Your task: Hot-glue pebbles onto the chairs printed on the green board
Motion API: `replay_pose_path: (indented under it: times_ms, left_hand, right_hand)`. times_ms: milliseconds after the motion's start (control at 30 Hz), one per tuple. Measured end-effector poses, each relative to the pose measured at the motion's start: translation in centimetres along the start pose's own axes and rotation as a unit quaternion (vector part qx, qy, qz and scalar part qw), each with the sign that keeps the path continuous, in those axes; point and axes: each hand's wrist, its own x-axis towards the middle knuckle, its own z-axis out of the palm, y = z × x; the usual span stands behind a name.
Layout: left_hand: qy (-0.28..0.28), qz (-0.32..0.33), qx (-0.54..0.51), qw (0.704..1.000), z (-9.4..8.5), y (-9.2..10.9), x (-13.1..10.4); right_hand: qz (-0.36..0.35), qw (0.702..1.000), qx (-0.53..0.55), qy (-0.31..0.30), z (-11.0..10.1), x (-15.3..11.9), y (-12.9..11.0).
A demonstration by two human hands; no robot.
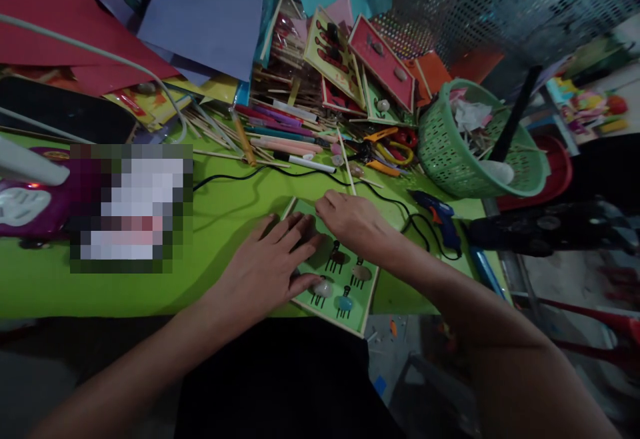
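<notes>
A green card with thin wooden sticks along its edges lies tilted near the table's front edge. Black-drawn figures on it have stones as bodies, among them a blue stone and a whitish stone. My left hand rests with fingers spread over the card's left side, its thumb by the whitish stone. At the far edge of the card is my right hand, fingers curled together; what they grip is hidden. A thin wooden stick runs up to the back of this hand.
Right of the card lies a blue glue gun with a black cord. A green basket of scraps stands behind it. Pens, scissors and finished cards crowd the back. A purple device sits at the left.
</notes>
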Motion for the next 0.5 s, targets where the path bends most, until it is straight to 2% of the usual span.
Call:
replay_pose_path:
  times_ms: [100,200,367,500]
  left_hand:
    - [0.005,-0.002,0.001,1.000,0.0,0.1,0.0]
    - [0.005,-0.002,0.003,1.000,0.0,0.1,0.0]
    - [0.001,-0.001,0.000,1.000,0.0,0.1,0.0]
    - [-0.001,-0.002,-0.003,1.000,-0.1,0.1,0.0]
  right_hand:
    - [-0.020,1.000,-0.014,0.009,0.8,0.1,0.3]
    - [-0.002,1.000,-0.005,0.013,1.2,0.4,0.8]
    - [0.049,0.998,0.046,-0.003,0.6,0.8,1.1]
    - [0.055,0.995,0.079,-0.001,0.2,1.0,1.3]
